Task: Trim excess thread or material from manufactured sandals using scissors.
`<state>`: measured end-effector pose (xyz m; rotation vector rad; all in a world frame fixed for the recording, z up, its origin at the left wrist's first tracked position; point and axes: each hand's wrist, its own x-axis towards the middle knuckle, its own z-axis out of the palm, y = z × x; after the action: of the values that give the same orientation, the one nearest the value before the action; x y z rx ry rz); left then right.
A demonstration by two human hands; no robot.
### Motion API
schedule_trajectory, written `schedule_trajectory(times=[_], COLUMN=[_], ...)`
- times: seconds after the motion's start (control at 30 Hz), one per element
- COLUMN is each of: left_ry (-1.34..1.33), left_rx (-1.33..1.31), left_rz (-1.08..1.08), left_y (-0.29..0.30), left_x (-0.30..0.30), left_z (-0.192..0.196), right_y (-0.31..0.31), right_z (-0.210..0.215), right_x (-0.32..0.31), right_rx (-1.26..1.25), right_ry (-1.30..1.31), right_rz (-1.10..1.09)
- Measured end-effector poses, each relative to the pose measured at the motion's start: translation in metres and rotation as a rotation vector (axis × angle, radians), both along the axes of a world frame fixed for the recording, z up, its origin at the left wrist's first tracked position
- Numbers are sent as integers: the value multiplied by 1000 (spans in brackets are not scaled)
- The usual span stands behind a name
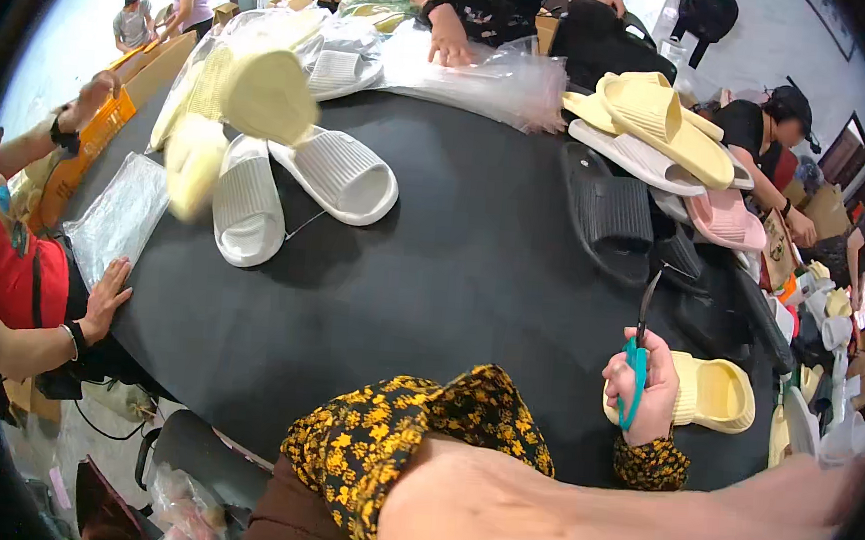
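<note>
My right hand [657, 381] grips teal-handled scissors [633, 384], their blades pointing away from me. Just beside it, partly hidden, lies a pale yellow slipper [725, 396]. My left hand [833, 489] stretches across to the far right beside a heap of slippers; its fingers are too unclear to read. The bare left forearm [556, 514] crosses in front of my right arm. At the left, a blurred pair of yellow slippers [269, 98] appears in mid-air above the table. Below them sits a white pair, a left slipper [248, 207] and a right slipper [344, 179], joined by a thin cord.
Black [607, 217], pink [727, 218] and yellow slippers [669, 121] pile up on the table's [452, 271] right. Clear plastic bags [476, 72] lie at the far edge under a co-worker's hand [451, 41]. At left, another person's hand [105, 297] rests by a bag [125, 213].
</note>
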<state>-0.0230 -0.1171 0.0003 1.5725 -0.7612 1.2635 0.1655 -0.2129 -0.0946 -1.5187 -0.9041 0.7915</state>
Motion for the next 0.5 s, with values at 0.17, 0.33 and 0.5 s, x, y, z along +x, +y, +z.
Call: schedule_trajectory(times=[0.17,0.33,0.5], left_ry=[25,25,25], left_rx=[-18,-28,-51], left_rz=[-27,-63,-111], left_y=[-3,-8,-15], left_x=[-3,3,9], left_z=[-2,-2,-4], right_y=[0,-1,-1], right_z=[-6,-5,-8], right_x=[0,3,2], right_rx=[37,22,27], right_ry=[42,-23,8], right_rz=[-2,-23,-2])
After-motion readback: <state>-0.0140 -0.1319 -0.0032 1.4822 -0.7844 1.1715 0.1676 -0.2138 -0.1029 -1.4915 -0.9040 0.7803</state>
